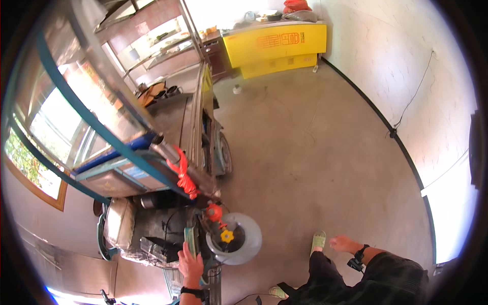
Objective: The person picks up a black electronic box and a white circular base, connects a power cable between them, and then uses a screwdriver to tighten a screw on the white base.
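- Left hand (pixel 190 265): fingers laid on a narrow teal-green piece (pixel 189 240) at the near edge of the cart (pixel 178 119); cannot tell whether the grip closes round it or only rests against it.
- Right hand (pixel 342 243): held out over the floor (pixel 284 152), well apart from the cart; grip released, fingers loosely curled, nothing seen in it.
- Gas cylinder (pixel 253 234): pale grey, just right of the teal-green piece, beside the cart's near right corner. Yellow knob (pixel 226 236) on top, red fitting (pixel 214 212) next to it. No marking legible on its shell.
- Red cord (pixel 185 178): knotted round a metal tube at the cart's near right corner.
- Plastic-wrapped box (pixel 121 222): pale, at the cart's near left; no print made out.
- Writing: the yellow front of the desk (pixel 277 53), by the far wall, bears large red stylised characters (pixel 294 39), right of middle; smaller marks toward its right edge, too small to read.
- Pale blue patch (pixel 136 172) on the cart's near panel, possibly a label; illegible.
- Red bag (pixel 297 6): at the desk's far right corner.
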A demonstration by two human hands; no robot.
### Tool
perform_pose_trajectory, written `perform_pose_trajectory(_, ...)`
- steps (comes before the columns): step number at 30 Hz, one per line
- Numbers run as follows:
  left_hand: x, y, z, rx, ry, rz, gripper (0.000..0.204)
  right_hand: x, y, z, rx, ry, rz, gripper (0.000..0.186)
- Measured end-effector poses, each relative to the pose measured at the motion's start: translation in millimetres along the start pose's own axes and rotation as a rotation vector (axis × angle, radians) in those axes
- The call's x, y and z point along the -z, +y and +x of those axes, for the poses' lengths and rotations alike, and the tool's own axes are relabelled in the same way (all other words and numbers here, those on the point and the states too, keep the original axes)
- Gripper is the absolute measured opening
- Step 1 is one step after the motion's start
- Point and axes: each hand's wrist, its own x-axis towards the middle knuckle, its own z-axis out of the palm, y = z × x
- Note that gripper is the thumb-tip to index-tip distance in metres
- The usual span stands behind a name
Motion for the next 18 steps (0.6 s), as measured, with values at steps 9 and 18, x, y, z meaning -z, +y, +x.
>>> perform_pose_trajectory(9, 7, 17, 1, 0.305, -0.166, 0.382, 0.091, 75, 125, -1, -0.096, -0.016, 0.264, 0.035)
perform_pose_trajectory(18, -7, 101, -64, 0.509, 0.061, 0.384, 0.072, 208, 165, 19, -0.215, 0.204, 0.25, 0.036)
